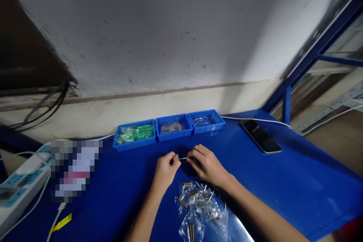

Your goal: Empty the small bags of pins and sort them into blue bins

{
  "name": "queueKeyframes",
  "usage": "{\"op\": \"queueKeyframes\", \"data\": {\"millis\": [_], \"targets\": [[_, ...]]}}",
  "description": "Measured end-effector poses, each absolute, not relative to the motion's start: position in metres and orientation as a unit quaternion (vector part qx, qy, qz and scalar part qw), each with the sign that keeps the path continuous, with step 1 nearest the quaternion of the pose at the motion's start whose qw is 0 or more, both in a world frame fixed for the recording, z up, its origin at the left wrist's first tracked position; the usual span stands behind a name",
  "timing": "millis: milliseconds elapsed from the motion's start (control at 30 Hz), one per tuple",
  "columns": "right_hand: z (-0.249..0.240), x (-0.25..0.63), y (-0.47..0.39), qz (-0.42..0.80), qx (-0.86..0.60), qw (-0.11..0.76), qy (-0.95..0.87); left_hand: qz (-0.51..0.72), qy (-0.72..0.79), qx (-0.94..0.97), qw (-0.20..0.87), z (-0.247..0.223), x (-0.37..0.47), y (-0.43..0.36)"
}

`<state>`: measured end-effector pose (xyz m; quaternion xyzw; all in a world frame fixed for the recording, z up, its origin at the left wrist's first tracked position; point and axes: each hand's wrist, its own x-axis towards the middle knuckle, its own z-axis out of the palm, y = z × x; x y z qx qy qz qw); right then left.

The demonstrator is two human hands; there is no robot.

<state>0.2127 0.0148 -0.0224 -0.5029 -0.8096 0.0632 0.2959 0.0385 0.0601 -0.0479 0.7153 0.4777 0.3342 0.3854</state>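
Note:
A thin metal rod (183, 158) is stretched between my two hands above the blue table (119, 181). My left hand (167, 168) pinches its left end, and my right hand (205, 162) pinches its right end. Just below the hands lies a pile of small clear plastic bags (202, 204) with metal and brass-coloured pieces. Beyond the hands, three blue bins stand in a row: the left bin (134, 145) holds green and clear packets, the middle bin (175, 135) clear packets, the right bin (210, 129) thin metal pieces.
A black phone (261, 136) lies at the right rear. On the left are a white power strip (25, 193), a pixelated object (78, 168), white cables and a yellow tag (62, 222). A wall (159, 38) rises behind the table, with a blue metal frame (286, 109) at right.

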Motion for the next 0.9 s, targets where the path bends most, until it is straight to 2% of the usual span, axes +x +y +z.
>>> {"op": "queueKeyframes", "data": {"millis": [367,533,733,800,900], "targets": [[-0.020,0.211,0.014,0.070,-0.532,0.316,-0.782,0.340,0.422,0.753,0.372,-0.040,0.042,0.051],[-0.020,0.211,0.013,0.078,-0.520,0.342,-0.779,0.355,0.419,0.737,0.395,-0.042,0.042,0.052],[-0.018,0.214,0.014,0.053,-0.500,0.327,-0.800,0.357,0.410,0.728,0.417,-0.043,0.041,0.055],[-0.013,0.220,0.011,0.025,-0.498,0.365,-0.786,0.347,0.407,0.742,0.405,-0.042,0.042,0.053],[0.004,0.235,0.008,-0.078,-0.494,0.496,-0.710,0.297,0.409,0.796,0.333,-0.038,0.046,0.049]]}}
